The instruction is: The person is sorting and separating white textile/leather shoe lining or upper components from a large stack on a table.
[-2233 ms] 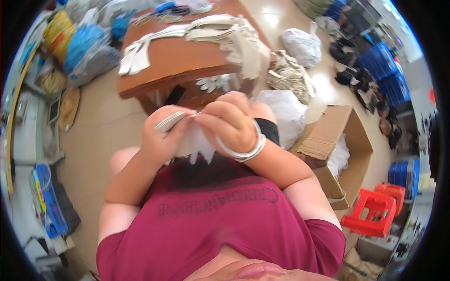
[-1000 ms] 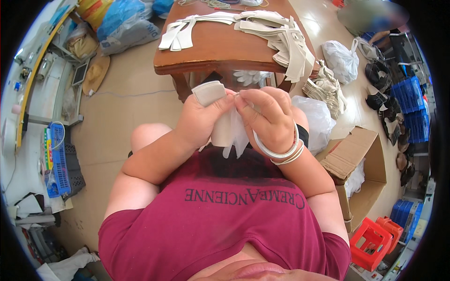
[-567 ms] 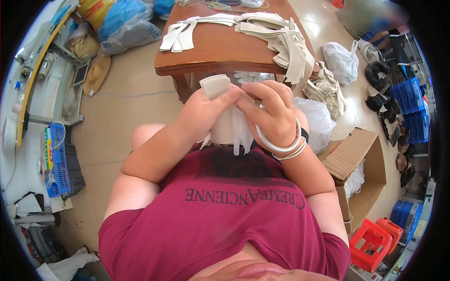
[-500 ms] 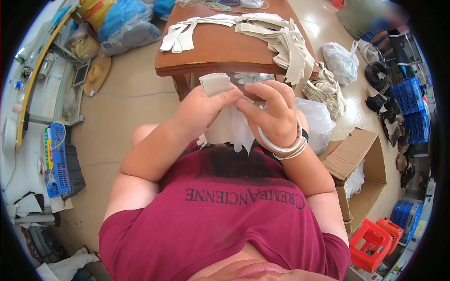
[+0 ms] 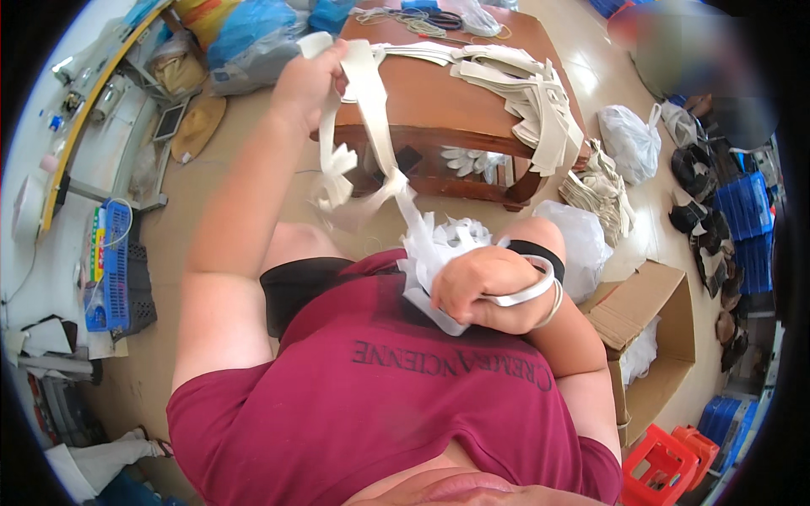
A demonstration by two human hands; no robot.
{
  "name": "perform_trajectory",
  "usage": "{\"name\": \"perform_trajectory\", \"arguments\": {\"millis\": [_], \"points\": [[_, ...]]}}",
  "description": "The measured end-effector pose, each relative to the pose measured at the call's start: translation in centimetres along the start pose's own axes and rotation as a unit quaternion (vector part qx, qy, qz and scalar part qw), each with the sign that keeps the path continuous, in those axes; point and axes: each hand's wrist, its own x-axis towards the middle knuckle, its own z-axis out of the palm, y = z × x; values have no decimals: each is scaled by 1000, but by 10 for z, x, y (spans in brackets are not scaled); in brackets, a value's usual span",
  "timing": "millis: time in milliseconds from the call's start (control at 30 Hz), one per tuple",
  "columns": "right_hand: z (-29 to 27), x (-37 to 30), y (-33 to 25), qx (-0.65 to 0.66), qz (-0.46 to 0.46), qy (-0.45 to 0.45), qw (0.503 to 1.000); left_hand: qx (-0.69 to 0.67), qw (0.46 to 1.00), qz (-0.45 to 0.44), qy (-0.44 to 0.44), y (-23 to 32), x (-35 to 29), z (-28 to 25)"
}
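Observation:
My left hand [image 5: 310, 88] is raised at the table's near left corner, its fingers closed around cream fabric-like strips [image 5: 368, 88] that hang down in long, curling lengths. Close to my body, my right hand [image 5: 489, 288] is a fist on a bunch of thin, whitish translucent strips [image 5: 426, 253]. One of these runs up toward the dangling cream pieces; whether they are joined there is blurred. White bands circle my right wrist. On the brown wooden table [image 5: 422, 93] lies a pile of flat cream strips [image 5: 536, 105], with a thinner row stretching left from it.
More cream pieces [image 5: 601, 198] are heaped right of the table, beside white plastic bags [image 5: 629, 139]. An open cardboard box [image 5: 658, 337] and red plastic stools [image 5: 662, 464] stand at my right. Blue crates [image 5: 744, 207] line the far right, near a blurred person. A straw hat [image 5: 199, 131] lies left.
My hands have come apart. The left went up and forward with the cream strips, which have unfolded from a compact stack; the right drew back toward my body, gripping the translucent strips.

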Motion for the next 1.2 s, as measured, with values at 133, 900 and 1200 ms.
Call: {"name": "perform_trajectory", "arguments": {"millis": [133,900,1200], "points": [[-10,-11,-11,23,161,17,987,-85,996,8,35,26,25,-38],[-74,-95,99,29,287,388,876,-250,948,105,-169,113,-10,-35],[-86,-60,122,293,144,347,879,-122,915,26,-383,97,-39,73]]}}
